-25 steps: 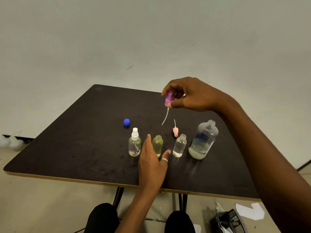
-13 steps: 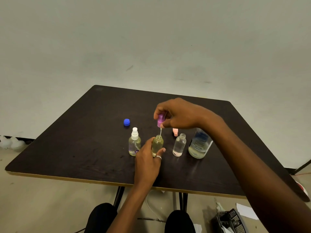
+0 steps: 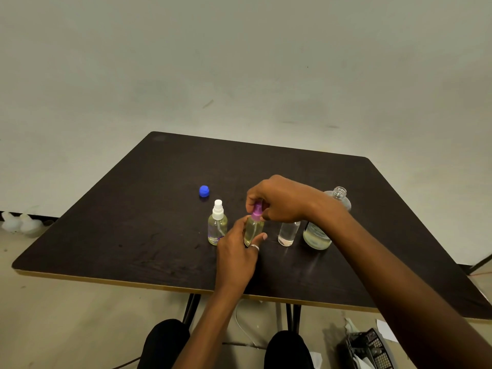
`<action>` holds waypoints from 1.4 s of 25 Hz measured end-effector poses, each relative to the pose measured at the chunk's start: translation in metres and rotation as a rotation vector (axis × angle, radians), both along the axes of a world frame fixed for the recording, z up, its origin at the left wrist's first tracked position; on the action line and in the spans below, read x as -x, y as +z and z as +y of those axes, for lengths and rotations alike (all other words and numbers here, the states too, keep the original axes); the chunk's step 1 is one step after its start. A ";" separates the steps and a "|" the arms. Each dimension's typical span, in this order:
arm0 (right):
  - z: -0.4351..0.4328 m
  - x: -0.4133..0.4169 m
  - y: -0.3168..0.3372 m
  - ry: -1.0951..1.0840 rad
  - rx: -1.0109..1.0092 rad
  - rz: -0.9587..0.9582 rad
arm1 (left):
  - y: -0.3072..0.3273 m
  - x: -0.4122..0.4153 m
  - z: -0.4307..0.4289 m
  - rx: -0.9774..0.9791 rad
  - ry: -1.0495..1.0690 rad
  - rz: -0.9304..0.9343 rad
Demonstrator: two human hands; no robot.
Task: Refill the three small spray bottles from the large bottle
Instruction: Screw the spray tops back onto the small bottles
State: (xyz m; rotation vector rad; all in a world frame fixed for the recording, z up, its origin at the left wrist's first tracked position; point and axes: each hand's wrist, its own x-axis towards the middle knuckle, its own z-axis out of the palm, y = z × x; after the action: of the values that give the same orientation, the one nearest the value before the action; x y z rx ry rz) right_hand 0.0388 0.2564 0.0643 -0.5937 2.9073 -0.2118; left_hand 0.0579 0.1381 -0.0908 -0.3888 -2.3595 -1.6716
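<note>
Middle spray bottle (image 3: 253, 231), yellow-filled, upright near the front of the dark table (image 3: 133, 222), gripped round its body by the left hand (image 3: 235, 255), thumb and fingers curled. Right hand (image 3: 279, 199) above, fingertips pinching the purple pump top (image 3: 257, 211) at the neck. Alongside left, white-capped spray bottle (image 3: 217, 227); right, open small bottle (image 3: 288, 233), nearly empty, then uncapped large bottle (image 3: 315, 237). Farthest back, blue cap (image 3: 204, 190).
</note>
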 end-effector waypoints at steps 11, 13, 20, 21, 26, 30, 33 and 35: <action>-0.001 0.001 -0.002 -0.027 -0.034 0.083 | -0.004 0.002 0.000 -0.032 -0.022 0.011; -0.002 0.002 -0.004 -0.039 -0.055 0.103 | -0.005 0.002 0.000 -0.029 -0.019 0.010; 0.001 0.004 -0.018 -0.148 -0.194 0.210 | -0.005 0.004 0.000 -0.016 -0.001 0.003; 0.001 0.004 -0.019 -0.159 -0.214 0.227 | -0.005 0.004 0.000 -0.009 0.001 0.011; 0.006 0.003 -0.016 -0.127 -0.107 0.163 | -0.004 0.004 0.000 0.001 0.004 0.018; 0.006 0.003 -0.012 -0.011 -0.026 0.104 | -0.004 0.003 0.000 -0.015 0.010 0.018; 0.005 0.003 -0.011 0.023 -0.027 0.091 | -0.004 0.003 0.000 -0.024 -0.011 0.024; 0.006 0.004 -0.012 0.006 -0.030 0.092 | -0.005 0.004 0.000 -0.023 -0.015 0.025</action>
State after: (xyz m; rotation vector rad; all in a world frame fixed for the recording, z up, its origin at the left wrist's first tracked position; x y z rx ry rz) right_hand 0.0351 0.2620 0.0526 -0.6236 2.9910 -0.1434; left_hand 0.0541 0.1376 -0.0954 -0.4210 -2.3235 -1.6888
